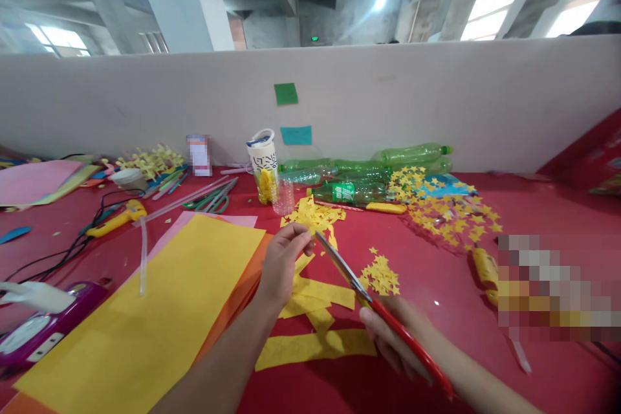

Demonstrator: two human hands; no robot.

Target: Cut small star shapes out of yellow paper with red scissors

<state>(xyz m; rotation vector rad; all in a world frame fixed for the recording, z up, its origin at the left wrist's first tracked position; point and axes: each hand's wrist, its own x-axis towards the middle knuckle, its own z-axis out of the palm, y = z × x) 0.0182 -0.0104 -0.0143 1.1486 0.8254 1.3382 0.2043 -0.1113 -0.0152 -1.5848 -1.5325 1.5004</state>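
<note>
My left hand (283,259) is closed in a pinch on a small yellow felt piece (313,231), mostly hidden by the fingers. Red-handled scissors (342,266) are gripped in my right hand (395,339), their blade tips touching or just beside that piece; the blades look nearly together. Behind the left fingertips lie yellow felt scraps (308,208) with cut-out gaps. A small heap of yellow stars (381,275) sits just beyond my right hand. Yellow felt strips (317,348) lie crossed on the red table below both hands.
Yellow and orange sheets (194,272) are stacked left. Toward the partition stand a white bottle (262,158) and a clear plastic cup (283,197); green bottles (356,191) lie alongside. More stars (446,213) spread right. Glue guns (119,218) and a purple power strip (53,323) edge the area.
</note>
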